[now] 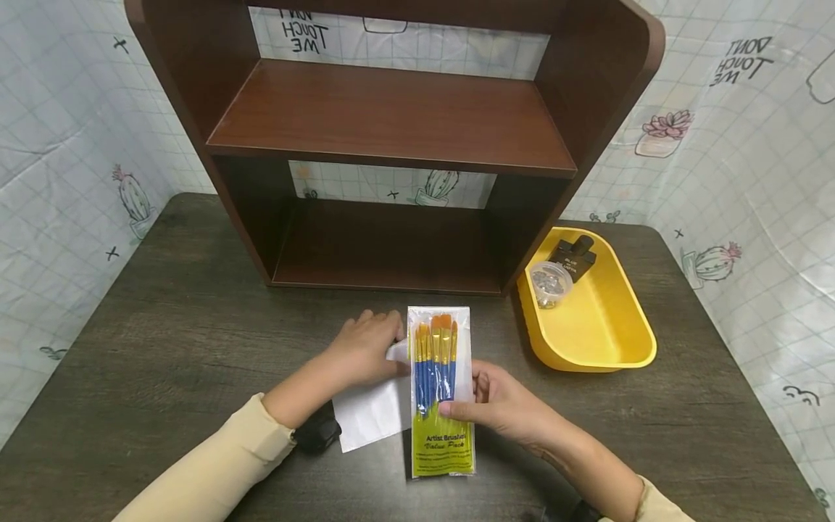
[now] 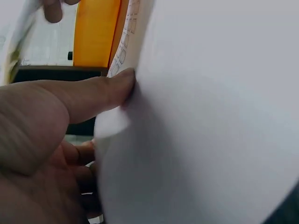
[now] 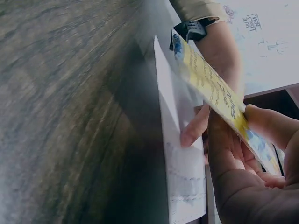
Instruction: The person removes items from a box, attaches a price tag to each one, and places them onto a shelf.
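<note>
1. Head: my right hand (image 1: 505,407) grips the Artist Brushes Value Pack (image 1: 443,431), thumb on its front, at the middle of the desk (image 1: 163,348) in front of the shelf unit (image 1: 391,112). Long axis runs away from me; bristles point at the shelf, lettered end toward me. My left hand (image 1: 368,351) pinches a white paper sheet (image 1: 375,417), partly overlapped by the pack. Only here: blue-handled brushes readable, plus the yellow tray (image 1: 609,319) at right with a black bottle (image 1: 574,257) and clear round tub (image 1: 550,283).
2. Left wrist: thumb pressed on the sheet near its edge, fingers curled behind; small printed outlines show on it, unlike in head.
3. Right wrist: pack nearly edge-on, long axis slanting upper left to lower right, clear of the desk. Thumb one side, fingers the other.
</note>
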Action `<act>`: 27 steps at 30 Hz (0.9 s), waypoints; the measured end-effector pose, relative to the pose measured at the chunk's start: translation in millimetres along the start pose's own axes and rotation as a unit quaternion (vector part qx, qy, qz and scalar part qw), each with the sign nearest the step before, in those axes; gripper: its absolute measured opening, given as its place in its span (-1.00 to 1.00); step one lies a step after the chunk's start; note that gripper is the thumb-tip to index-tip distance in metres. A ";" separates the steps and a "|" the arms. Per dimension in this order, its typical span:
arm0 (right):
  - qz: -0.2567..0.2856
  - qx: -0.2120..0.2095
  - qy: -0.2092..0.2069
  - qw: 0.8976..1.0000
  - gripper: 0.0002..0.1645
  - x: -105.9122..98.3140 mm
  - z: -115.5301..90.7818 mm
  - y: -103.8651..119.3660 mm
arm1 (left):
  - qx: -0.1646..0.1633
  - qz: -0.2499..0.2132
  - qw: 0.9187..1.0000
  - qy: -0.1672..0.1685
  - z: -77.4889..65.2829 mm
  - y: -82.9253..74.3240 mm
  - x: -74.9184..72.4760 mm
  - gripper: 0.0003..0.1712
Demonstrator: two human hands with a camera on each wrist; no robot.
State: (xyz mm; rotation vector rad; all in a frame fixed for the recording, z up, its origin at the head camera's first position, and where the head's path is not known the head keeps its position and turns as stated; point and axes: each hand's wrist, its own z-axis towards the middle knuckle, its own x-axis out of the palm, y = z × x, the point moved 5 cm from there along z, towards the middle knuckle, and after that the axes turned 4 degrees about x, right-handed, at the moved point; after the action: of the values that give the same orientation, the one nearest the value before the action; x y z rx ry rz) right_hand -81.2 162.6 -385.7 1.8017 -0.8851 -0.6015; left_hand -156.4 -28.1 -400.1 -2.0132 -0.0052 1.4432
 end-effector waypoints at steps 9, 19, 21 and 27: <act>-0.009 0.009 -0.007 1.000 -0.31 -0.1 5.5 -16.3 | -0.009 -0.026 0.999 -0.024 -8.6 28.3 -13.8 -0.70; -0.050 -0.016 -0.014 0.999 -0.32 1.2 10.7 -25.7 | -0.029 -0.100 0.989 -0.106 -29.2 48.5 -62.7 -0.75; -0.078 -0.019 -0.030 0.996 -0.32 0.9 10.9 -25.7 | -0.018 -0.104 0.986 -0.130 -34.0 47.3 -73.1 -0.75; -0.102 -0.006 -0.056 0.993 -0.45 -3.3 8.2 -21.0 | 0.014 -0.154 0.976 -0.152 -43.9 43.2 -87.3 -0.75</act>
State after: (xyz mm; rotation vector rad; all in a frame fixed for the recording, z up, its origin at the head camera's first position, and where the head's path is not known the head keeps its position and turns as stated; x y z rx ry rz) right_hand -82.9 165.5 -408.2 1.8767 -0.7744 -0.8427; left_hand -169.0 -115.7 -340.1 -1.6631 -0.4087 1.5182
